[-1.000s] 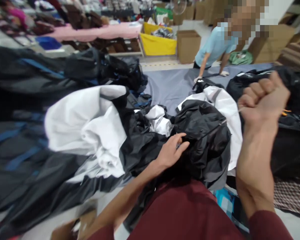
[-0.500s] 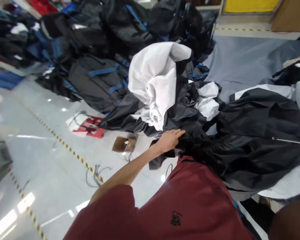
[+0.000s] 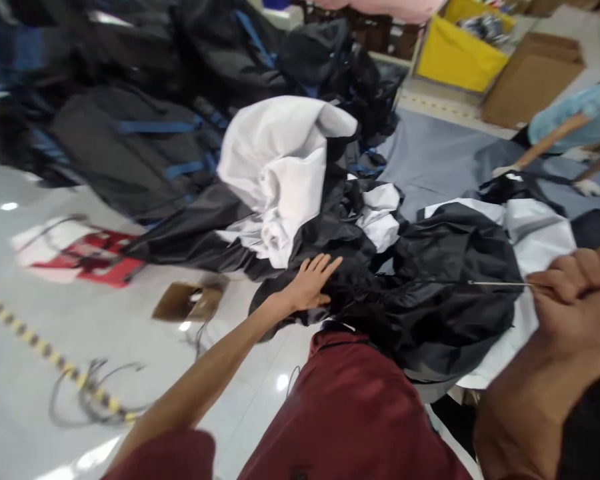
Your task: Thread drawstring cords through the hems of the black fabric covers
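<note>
At back, bin holds silvery things; right hand grips cord; left hand splayed.

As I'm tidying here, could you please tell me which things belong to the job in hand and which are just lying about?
Job:
black fabric under the left hand
thin rod or cord in the right hand

Lying about, seemingly:
small cardboard box
red-and-white item
dark cords

Ahead of you stands a yellow bin; your brown carton is just right of it, a pink cloth to its left, and, well left and nearer you, striped floor tape.
</note>
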Motion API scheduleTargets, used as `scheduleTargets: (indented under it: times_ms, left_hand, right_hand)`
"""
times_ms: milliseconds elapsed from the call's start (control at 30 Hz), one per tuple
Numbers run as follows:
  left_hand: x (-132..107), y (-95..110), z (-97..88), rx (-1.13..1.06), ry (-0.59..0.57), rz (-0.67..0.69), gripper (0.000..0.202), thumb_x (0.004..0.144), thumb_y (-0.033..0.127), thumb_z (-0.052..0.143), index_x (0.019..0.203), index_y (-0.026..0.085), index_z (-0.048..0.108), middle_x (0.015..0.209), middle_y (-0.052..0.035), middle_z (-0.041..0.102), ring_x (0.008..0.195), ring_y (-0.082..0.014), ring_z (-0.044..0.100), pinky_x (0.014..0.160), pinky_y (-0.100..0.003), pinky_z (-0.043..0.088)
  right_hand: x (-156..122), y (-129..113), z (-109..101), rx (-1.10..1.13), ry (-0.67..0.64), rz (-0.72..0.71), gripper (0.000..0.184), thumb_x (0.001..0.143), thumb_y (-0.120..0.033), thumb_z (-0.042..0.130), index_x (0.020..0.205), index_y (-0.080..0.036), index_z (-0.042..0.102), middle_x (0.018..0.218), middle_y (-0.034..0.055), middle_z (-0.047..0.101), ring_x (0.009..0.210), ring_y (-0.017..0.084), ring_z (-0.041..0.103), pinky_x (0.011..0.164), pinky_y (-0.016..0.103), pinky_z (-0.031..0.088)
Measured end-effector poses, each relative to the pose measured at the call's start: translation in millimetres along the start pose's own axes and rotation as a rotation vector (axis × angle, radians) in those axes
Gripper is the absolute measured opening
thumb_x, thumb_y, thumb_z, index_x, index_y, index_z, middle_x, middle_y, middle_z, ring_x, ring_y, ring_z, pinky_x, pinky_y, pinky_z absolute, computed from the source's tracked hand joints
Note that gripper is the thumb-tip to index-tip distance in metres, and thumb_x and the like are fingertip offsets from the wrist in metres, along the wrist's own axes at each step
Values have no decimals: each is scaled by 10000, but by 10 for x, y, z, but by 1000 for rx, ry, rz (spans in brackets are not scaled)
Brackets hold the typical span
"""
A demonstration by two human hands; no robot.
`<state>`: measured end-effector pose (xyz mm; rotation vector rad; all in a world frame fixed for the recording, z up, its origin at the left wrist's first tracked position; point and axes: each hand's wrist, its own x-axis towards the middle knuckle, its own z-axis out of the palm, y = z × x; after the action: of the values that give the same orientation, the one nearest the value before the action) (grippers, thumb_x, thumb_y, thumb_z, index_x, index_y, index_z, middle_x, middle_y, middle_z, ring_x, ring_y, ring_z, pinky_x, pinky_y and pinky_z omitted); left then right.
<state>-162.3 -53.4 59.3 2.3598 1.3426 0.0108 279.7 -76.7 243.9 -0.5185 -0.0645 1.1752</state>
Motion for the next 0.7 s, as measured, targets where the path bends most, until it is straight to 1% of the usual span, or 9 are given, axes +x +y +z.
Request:
scheduleTargets:
  times_ms: [33,100,200,267,333,400,467,600,700]
  left_hand:
    - [2,188,-76,-59,-31,92,1091,899,337,818,1769,235,167,1789,-226,277,1661,-426,252,1300,-673,256]
    - [49,607,-262,-187,-13,270,1039,973,493,764,1776,300,135,1815,-177,239,1684,-372,220,1337,-600,245]
    - [325,1234,-462,-341,116,393,874,1053,596,614,1767,314,195,1806,-132,294,1676,-305,271,1348,-487,283]
    - [636,1551,-456,-391,140,425,901,1043,609,627,1766,278,201,1767,-146,378,1635,-312,367,1321,-480,337]
    - [961,1746,-356,-400,39,412,925,1016,554,696,1755,240,237,1640,-162,561,1515,-332,540,1242,-483,435]
    - [1189,1838,-228,-390,-114,331,734,1028,459,685,1677,235,428,1459,-133,720,1349,-325,683,1122,-441,526]
    - [1235,1861,-128,-330,-218,274,437,1068,407,595,1471,254,664,1309,-98,796,1222,-313,750,1023,-394,557]
    - [838,1760,-45,-75,-327,364,361,1112,398,466,1126,235,788,1064,-117,829,1012,-316,797,888,-362,557]
    - [527,1611,-4,-1,-387,390,395,1124,437,439,1099,210,762,1007,-145,815,970,-326,799,834,-352,557]
  right_hand:
    - [-6,-22,45,-3,-37,21,577,1146,-475,352,620,-272,233,457,-79,178,360,86,120,310,231,65]
    - [-8,9,122,25,-105,74,582,1136,-484,390,634,-280,176,478,-88,146,364,89,116,302,226,48]
    - [-39,109,205,37,-167,85,601,1131,-442,462,639,-279,158,504,-92,149,377,91,146,305,225,61]
    - [-80,141,238,-18,-181,57,594,1137,-412,460,651,-275,147,523,-95,131,387,88,140,312,227,53]
    - [-82,113,239,-105,-181,2,583,1134,-378,476,668,-267,145,553,-100,118,404,83,129,320,223,63]
    - [7,-4,190,-193,-144,-73,583,1118,-359,525,683,-260,151,584,-105,107,422,79,111,323,218,79]
    - [188,-237,75,-250,-13,-183,579,1109,-352,545,692,-257,154,607,-110,93,431,77,90,323,215,84]
    - [563,-885,-328,-223,413,-455,511,1147,-342,355,689,-257,145,622,-113,55,417,74,48,322,184,72]
    - [679,-1060,-603,-199,553,-494,467,1121,-246,314,704,-246,105,614,-116,38,413,65,29,337,150,64]
